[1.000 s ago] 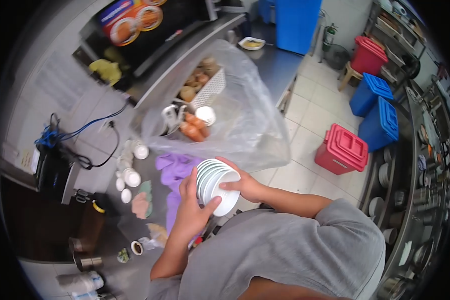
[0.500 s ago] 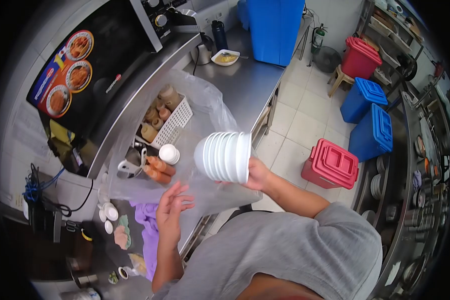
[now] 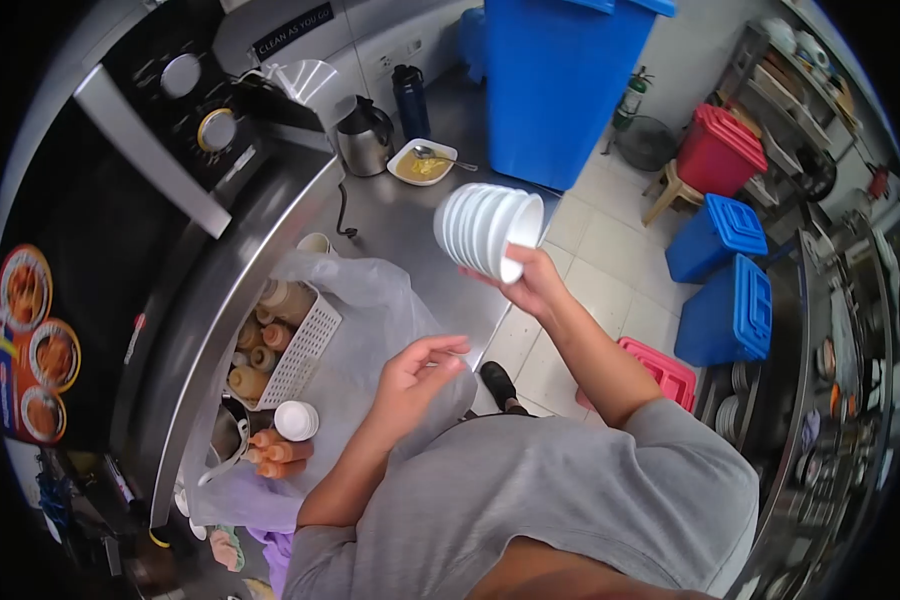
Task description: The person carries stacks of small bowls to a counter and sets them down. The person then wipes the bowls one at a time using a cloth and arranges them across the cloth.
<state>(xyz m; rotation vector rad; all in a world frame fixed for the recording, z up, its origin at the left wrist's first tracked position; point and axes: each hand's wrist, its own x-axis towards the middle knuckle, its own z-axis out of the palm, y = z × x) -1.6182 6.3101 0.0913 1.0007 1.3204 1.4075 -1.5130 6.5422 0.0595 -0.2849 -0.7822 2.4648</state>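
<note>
A nested stack of white bowls (image 3: 475, 230) is tilted on its side above the steel counter, its open end facing right. My right hand (image 3: 530, 282) grips the stack at the rim end, with the thumb over the edge of the last bowl. Below and to the left hovers my left hand (image 3: 417, 380), holding nothing, its fingers loosely stretched out. Beneath that hand, a clear plastic sheet (image 3: 370, 300) covers part of the counter. A white basket (image 3: 305, 350) of capped bottles, a small stack of white cups (image 3: 295, 420) and some orange sauce bottles (image 3: 278, 455) stand on the sheet.
Behind the bowls are a dish of yellow food with a spoon (image 3: 422, 165), a steel kettle (image 3: 363, 137), a dark flask (image 3: 410, 100) and a big blue bin (image 3: 560, 100). A microwave (image 3: 100, 250) lines the left. Lidded bins (image 3: 735, 310) stand on the right-hand floor.
The view has swung toward the kettle end of the counter. My right hand has carried the bowl stack farther along the counter, and my left hand has moved that way, still empty.
</note>
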